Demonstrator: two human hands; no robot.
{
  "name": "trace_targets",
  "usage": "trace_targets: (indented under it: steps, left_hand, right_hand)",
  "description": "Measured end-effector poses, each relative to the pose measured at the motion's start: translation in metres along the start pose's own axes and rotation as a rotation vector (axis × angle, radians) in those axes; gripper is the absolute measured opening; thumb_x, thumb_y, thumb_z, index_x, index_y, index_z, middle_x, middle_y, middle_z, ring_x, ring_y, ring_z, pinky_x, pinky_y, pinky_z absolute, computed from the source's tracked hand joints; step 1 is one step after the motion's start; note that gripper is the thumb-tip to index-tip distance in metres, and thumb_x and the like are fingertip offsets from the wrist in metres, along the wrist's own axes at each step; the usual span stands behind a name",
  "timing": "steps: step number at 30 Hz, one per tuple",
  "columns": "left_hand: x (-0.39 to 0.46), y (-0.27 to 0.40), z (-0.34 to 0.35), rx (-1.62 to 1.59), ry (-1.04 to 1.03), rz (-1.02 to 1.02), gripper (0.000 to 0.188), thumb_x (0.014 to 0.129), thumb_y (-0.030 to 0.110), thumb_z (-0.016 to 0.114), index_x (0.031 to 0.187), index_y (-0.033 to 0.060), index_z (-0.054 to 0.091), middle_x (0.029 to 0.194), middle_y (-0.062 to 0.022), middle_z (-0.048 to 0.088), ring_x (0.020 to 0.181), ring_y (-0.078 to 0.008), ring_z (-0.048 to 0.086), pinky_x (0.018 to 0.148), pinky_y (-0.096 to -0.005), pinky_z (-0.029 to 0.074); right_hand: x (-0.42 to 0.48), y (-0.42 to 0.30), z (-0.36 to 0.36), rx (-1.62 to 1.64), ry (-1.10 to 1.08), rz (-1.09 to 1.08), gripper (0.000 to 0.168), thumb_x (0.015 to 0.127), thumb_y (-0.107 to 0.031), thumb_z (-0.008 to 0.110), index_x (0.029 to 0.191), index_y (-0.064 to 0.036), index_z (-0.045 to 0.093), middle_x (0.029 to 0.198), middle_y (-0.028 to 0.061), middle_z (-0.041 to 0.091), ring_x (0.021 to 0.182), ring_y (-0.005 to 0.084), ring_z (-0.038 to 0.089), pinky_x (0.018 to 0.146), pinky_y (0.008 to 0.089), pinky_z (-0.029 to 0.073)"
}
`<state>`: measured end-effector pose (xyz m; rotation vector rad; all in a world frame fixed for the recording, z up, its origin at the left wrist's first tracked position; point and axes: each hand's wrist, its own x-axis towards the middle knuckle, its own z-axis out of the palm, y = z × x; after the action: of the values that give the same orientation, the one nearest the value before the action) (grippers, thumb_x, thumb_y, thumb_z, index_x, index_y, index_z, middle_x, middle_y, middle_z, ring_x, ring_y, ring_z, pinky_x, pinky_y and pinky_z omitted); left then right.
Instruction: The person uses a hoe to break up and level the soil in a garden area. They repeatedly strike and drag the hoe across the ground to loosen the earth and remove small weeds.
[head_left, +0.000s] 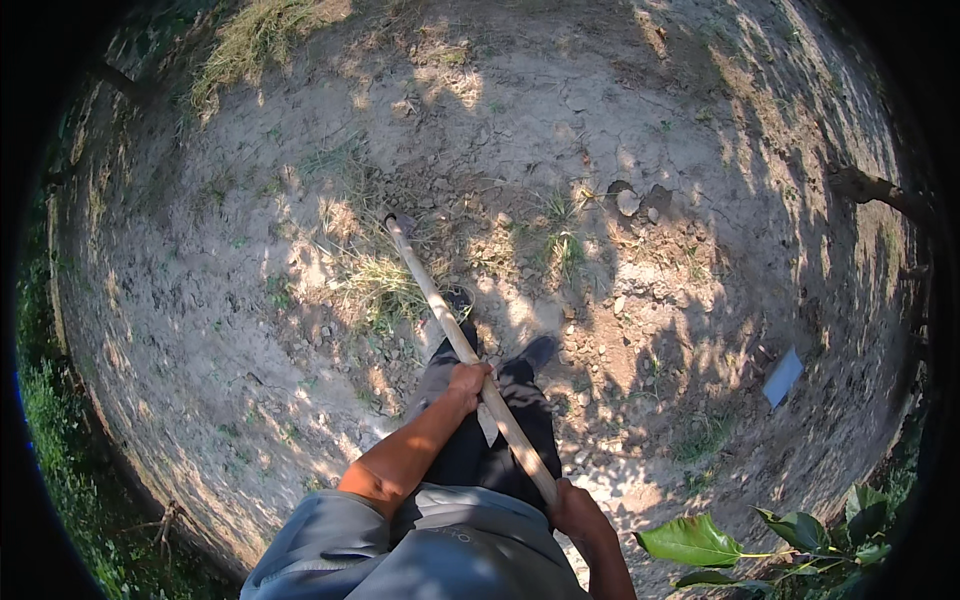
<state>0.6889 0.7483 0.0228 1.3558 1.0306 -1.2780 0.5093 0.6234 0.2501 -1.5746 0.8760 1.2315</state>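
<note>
A long wooden handle (442, 311) slants from my waist out to the ground ahead. My left hand (469, 384) grips it about midway, in front of my thighs. Lower down, my right hand (571, 511) is closed around the handle near its rear end. At the far end a dark metal head, apparently a hoe (403, 223), rests at the soil; its blade is mostly hidden by shadow and dirt. Cut grass (386, 285) lies beside the handle, left of my feet. A green grass tuft (564, 251) stands in the loosened soil to the right of the hoe.
Leafy twigs (690, 541) reach in at the lower right. A pale flat sheet (784, 377) lies on the ground at right. Tree trunks (874, 191) stand near the right rim. Cut grass is heaped (255, 45) at upper left. My shoe (538, 351) is on broken soil.
</note>
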Motion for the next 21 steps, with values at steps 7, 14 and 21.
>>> trace_targets:
  steps: [7, 14, 21]
  left_hand:
    - [-0.018, 0.026, -0.004, -0.067, -0.031, 0.028, 0.009, 0.077, 0.005, 0.058, 0.078, -0.0025, 0.053, 0.063, -0.0119, 0.052, 0.051, -0.0265, 0.055, 0.046, -0.0413, 0.048]
    - [-0.023, -0.011, 0.057, 0.231, -0.224, -0.057, 0.012, 0.077, 0.008, 0.062, 0.079, -0.0010, 0.054, 0.069, -0.0093, 0.057, 0.057, -0.0240, 0.060, 0.051, -0.0384, 0.052]
    - [-0.019, -0.038, 0.116, 0.409, -0.441, 0.127, 0.009, 0.075, 0.005, 0.061, 0.081, 0.0005, 0.057, 0.067, -0.0080, 0.058, 0.057, -0.0197, 0.058, 0.051, -0.0353, 0.049]
  right_hand:
    - [-0.003, -0.017, -0.013, 0.034, 0.011, 0.030, 0.034, 0.069, -0.016, 0.060, 0.095, 0.003, 0.048, 0.083, 0.0276, 0.060, 0.081, 0.0409, 0.060, 0.070, 0.0446, 0.047]
    - [-0.041, 0.001, 0.008, 0.216, 0.134, 0.226, 0.040, 0.066, -0.014, 0.064, 0.097, 0.005, 0.050, 0.083, 0.0271, 0.061, 0.081, 0.0386, 0.062, 0.069, 0.0416, 0.048]
    - [-0.046, 0.016, 0.029, 0.503, 0.240, 0.331, 0.041, 0.062, -0.013, 0.067, 0.094, 0.006, 0.051, 0.076, 0.0216, 0.061, 0.072, 0.0308, 0.062, 0.064, 0.0392, 0.048]
